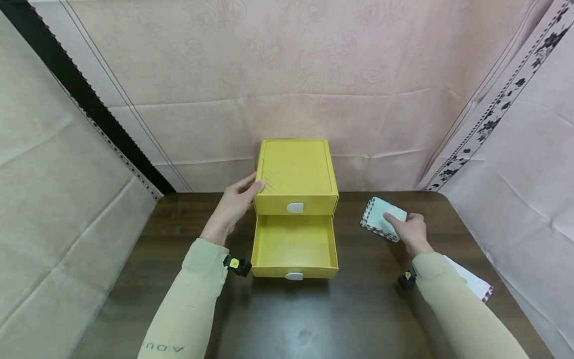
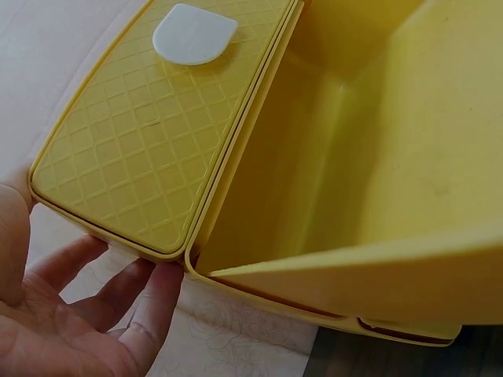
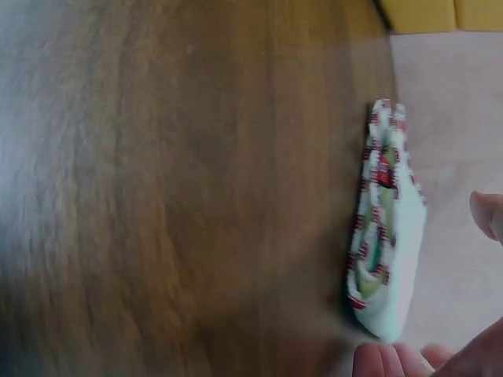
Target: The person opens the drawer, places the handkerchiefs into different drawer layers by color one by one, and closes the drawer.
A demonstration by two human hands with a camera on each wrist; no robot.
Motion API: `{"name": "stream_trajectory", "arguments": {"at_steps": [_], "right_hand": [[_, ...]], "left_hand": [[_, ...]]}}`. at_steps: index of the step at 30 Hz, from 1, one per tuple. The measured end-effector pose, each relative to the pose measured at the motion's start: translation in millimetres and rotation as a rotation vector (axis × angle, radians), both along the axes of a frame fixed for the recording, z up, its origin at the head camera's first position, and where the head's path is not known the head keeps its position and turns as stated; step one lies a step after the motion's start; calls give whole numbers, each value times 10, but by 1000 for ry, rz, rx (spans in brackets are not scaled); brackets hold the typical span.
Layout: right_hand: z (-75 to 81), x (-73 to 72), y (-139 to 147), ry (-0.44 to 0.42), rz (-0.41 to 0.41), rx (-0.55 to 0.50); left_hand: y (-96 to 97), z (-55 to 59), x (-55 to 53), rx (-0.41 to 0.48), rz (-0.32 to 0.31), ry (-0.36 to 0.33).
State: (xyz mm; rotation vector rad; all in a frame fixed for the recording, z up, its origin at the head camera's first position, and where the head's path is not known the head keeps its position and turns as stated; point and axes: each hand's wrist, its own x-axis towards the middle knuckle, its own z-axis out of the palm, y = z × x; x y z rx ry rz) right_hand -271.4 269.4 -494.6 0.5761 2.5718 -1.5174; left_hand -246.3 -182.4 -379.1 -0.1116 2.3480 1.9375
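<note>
A yellow two-drawer storage box stands on the table, its lower drawer pulled out with nothing inside. My left hand rests against the box's left side, thumb at the top edge. Its fingers touch the side wall near the upper drawer front in the left wrist view. To the right, my right hand reaches over a folded pale blue cloth with a checked edge. In the right wrist view the thumb stands apart from the folded cloth, and the fingertips are close to its end.
A second folded cloth, white with a pinkish edge, lies partly hidden beneath my right forearm. The dark wooden table meets patterned fabric hangings at the back and both sides. White tabs mark both drawer fronts.
</note>
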Motion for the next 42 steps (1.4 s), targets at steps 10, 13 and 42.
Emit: {"name": "stream_trajectory", "arguments": {"at_steps": [10,13,42], "right_hand": [[-29,-121,-60,-185,-89,46],[-4,-144,-20,-217,-85,40],[-74,-213,52,-204,-31,152]], "left_hand": [[-8,-23,-5,-16,1,-5],[-9,-33,-15,-18,6,-5],[-7,-78,-36,-17,1,-4]]}}
